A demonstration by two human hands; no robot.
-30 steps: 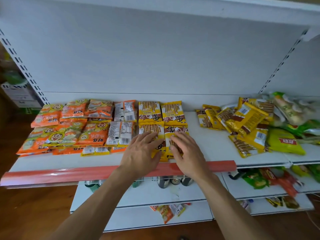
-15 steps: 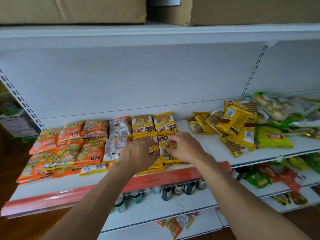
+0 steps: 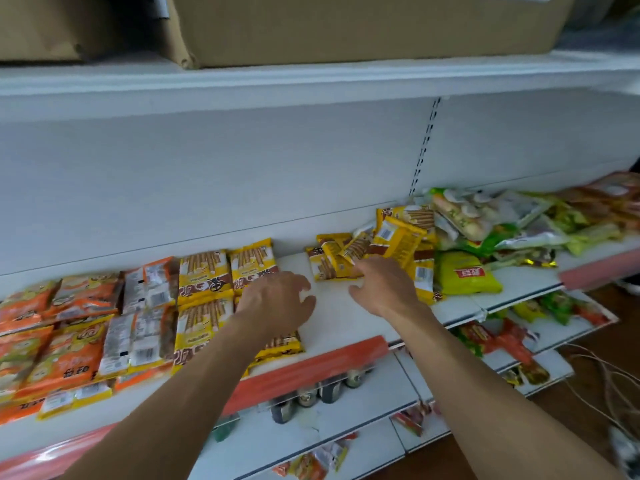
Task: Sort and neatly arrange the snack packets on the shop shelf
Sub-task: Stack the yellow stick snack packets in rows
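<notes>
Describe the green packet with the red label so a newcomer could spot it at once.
Start at the white shelf with the red front strip, and go right past the jumbled yellow packets. The green packet lies flat at their right, the only one bearing a red label.

arranged packets (image 3: 204, 289) left on shelf (image 3: 332, 320), loose pile (image 3: 391, 244) right

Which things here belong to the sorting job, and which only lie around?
Job:
- arranged yellow stick packets
- loose yellow pile
- orange packets
- right hand, open at the pile
- left hand, open

Lying about:
- cardboard box
- cans
</notes>
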